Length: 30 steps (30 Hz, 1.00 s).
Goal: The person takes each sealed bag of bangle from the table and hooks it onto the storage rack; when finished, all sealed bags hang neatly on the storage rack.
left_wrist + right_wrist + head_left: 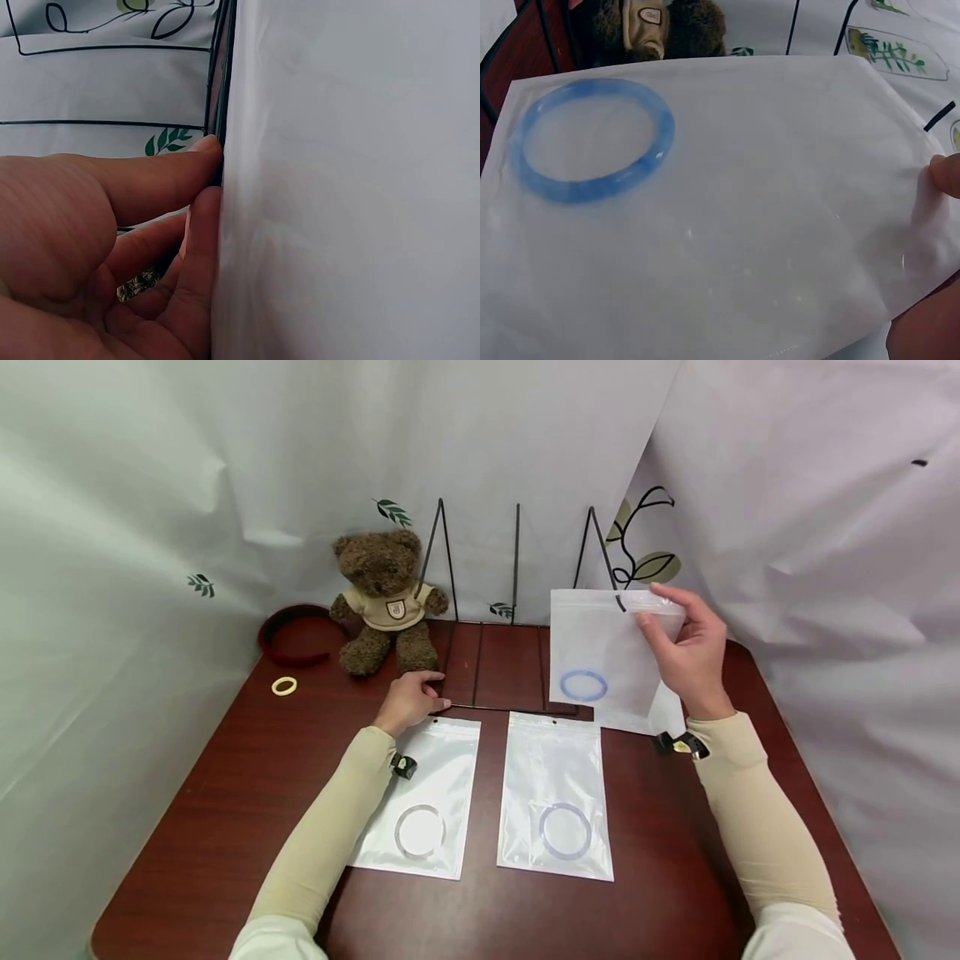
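My right hand (693,647) pinches the top edge of a white zip bag (577,643) between thumb and fingers. Inside it a blue bangle (592,191) shows through the film. A black rod end (620,603) shows at the bag's top, by its hanging hole. More white bag material (637,718) hangs behind it. My left hand (408,700) grips the front left corner of the black wire rack (517,560), thumb and fingers on the wire. Near me lie two flat bags, the left bag (457,760) with a pale bangle, the right bag (551,760) with a lavender one.
A brown teddy bear (377,568) sits by the rack's left side. Left of it are a dark red headband (277,652) and a small yellow ring (276,691) on the brown table (247,793). White patterned cloth (487,443) surrounds the table.
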Each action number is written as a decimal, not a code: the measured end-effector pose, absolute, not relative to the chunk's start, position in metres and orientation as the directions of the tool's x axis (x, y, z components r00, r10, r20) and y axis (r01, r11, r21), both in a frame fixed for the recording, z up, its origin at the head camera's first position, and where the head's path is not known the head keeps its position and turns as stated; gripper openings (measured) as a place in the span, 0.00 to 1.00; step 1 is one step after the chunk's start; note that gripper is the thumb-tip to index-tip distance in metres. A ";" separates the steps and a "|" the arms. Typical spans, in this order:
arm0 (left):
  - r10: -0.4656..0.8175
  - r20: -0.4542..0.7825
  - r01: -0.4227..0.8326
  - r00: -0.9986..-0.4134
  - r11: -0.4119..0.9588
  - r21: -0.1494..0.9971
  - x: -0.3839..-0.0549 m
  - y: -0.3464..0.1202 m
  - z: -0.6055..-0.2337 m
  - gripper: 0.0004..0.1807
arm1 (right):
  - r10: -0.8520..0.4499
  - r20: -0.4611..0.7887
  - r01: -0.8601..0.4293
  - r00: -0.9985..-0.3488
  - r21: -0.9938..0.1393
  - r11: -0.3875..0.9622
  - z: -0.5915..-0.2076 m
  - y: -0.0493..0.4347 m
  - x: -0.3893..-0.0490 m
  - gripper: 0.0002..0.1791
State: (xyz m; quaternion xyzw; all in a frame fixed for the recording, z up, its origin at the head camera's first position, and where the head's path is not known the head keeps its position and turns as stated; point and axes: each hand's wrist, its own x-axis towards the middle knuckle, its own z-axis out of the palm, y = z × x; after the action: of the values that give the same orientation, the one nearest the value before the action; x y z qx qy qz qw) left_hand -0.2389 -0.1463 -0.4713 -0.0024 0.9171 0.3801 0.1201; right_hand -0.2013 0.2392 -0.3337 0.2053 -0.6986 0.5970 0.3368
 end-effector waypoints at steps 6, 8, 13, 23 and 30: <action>0.093 -0.227 -0.096 -0.969 0.706 0.701 -0.239 -0.149 -0.471 0.31 | 0.130 0.730 -0.703 -0.671 -0.682 0.203 -0.331 0.236 -0.220 0.18; 0.093 -0.216 -0.090 -0.972 0.703 0.705 -0.241 -0.149 -0.471 0.31 | 0.128 0.724 -0.692 -0.678 -0.687 0.220 -0.329 0.235 -0.227 0.17; 0.084 -0.221 -0.099 -0.972 0.706 0.702 -0.242 -0.147 -0.472 0.31 | 0.144 0.678 -0.632 -0.721 -0.728 0.264 -0.326 0.234 -0.243 0.16; 0.093 -0.200 -0.074 -0.975 0.717 0.693 -0.243 -0.145 -0.471 0.30 | 0.191 0.584 -0.534 -0.789 -0.806 0.257 -0.316 0.228 -0.278 0.17; 0.092 -0.218 -0.087 -0.971 0.719 0.689 -0.242 -0.145 -0.473 0.31 | 0.219 0.562 -0.515 -0.798 -0.823 0.239 -0.308 0.224 -0.297 0.18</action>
State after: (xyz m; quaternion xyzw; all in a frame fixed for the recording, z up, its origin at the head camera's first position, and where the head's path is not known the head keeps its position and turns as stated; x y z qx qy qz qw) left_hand -0.2418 -0.1454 -0.4732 0.0016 0.9195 0.3745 0.1194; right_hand -0.2974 0.2235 -0.3084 0.1019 -0.7269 0.6086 0.3014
